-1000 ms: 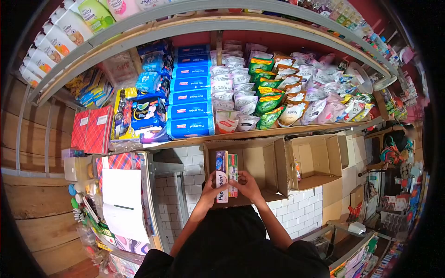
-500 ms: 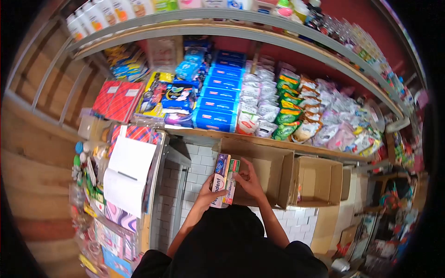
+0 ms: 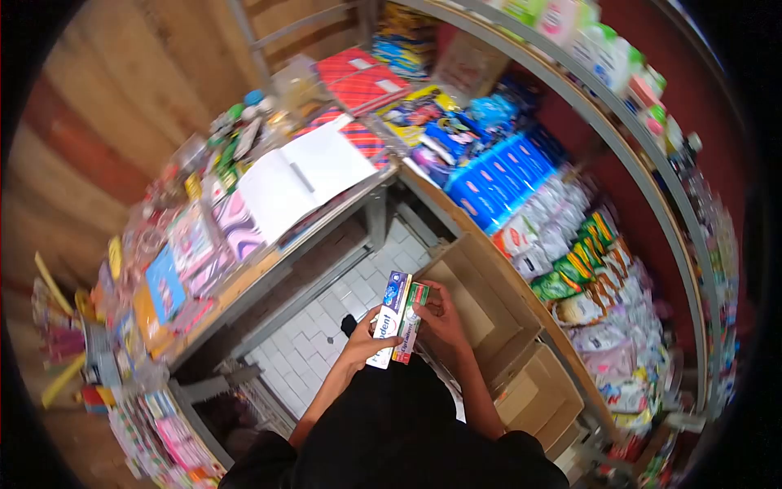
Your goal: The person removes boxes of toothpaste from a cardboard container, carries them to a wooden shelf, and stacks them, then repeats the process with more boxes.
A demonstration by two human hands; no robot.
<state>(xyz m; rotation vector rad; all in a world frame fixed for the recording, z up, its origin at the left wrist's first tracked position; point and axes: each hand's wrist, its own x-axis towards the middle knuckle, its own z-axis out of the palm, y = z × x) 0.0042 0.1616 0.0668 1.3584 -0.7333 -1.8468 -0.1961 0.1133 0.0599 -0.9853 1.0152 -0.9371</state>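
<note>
Left hand (image 3: 364, 344): fingers curled in snug on the white-and-blue box (image 3: 386, 324), thumb across its front, probably so it doesn't tip.
Right hand (image 3: 446, 324): fingers bent closed around the green-and-pink box (image 3: 409, 332), steadying its outer side, I'd guess.
Boxes: up in front of the dark top (image 3: 383, 424), side by side, printed faces up, which probably makes the labels easy to read.
Open book (image 3: 273, 191): flat on the table, dark strip (image 3: 301, 177) across it, maybe marking the spot.
</note>
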